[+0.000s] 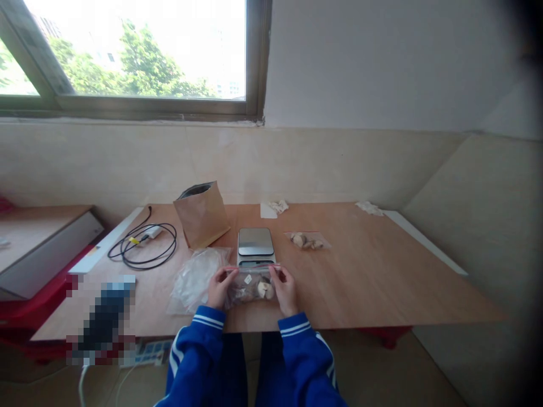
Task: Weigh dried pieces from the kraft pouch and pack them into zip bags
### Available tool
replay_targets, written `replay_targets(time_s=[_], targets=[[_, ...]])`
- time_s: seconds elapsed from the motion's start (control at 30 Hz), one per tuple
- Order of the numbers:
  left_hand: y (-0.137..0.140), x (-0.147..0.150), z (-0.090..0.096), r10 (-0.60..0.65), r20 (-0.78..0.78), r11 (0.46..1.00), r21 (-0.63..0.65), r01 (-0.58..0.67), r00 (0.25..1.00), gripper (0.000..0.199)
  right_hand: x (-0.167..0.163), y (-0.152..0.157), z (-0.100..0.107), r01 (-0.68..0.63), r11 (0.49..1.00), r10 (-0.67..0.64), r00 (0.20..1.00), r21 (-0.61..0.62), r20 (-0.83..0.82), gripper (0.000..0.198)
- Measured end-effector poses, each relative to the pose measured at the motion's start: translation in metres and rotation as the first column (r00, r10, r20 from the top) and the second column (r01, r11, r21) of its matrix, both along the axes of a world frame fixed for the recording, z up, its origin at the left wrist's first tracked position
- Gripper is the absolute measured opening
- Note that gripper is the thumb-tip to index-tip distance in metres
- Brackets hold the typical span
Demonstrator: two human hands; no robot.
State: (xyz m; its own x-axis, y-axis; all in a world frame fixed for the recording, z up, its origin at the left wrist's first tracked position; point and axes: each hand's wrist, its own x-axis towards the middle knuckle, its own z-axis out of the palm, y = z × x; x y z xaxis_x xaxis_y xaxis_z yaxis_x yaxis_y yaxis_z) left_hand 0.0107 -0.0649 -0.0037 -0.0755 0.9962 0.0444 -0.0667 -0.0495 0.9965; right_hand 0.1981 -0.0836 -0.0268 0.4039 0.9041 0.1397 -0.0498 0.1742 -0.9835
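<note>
A clear zip bag [248, 284] with a reddish zip strip is stretched between my two hands, near the table's front edge. Inside lie pale and brownish pieces that look like dried mushrooms. My left hand [219, 286] pinches the bag's upper left corner, and my right hand [284, 287] pinches its upper right corner. Just beyond the bag stands a kitchen scale [255, 242] with a bare metal plate; the bag's top edge partly covers its display. To the left of my left hand lies a stack of clear plastic bags [195, 280].
A brown paper pouch [202, 216] stands open behind the plastic bags. Another filled zip bag [307, 241] lies right of the scale. A coiled black cable [142, 246] is at left. Crumpled whitish scraps [279, 206] lie at the table's back edge. A pixelated patch covers the front left.
</note>
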Motion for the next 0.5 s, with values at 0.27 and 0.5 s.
replay_targets(time_s=[0.27,0.5], targets=[[-0.0034,-0.0025,0.0009,0.012,-0.005,1.000,0.007,-0.012,1.000,0.031,-0.0011,0.0004,-0.0059,-0.054,0.997,0.052,0.998,-0.057,-0.046,0.040],[-0.0046,0.0006,-0.0003,-0.035,0.046,0.999,-0.012,0.036,0.998,0.036,0.0007,0.0009,-0.0075,-0.148,0.988,0.145,0.987,-0.043,-0.065,0.043]])
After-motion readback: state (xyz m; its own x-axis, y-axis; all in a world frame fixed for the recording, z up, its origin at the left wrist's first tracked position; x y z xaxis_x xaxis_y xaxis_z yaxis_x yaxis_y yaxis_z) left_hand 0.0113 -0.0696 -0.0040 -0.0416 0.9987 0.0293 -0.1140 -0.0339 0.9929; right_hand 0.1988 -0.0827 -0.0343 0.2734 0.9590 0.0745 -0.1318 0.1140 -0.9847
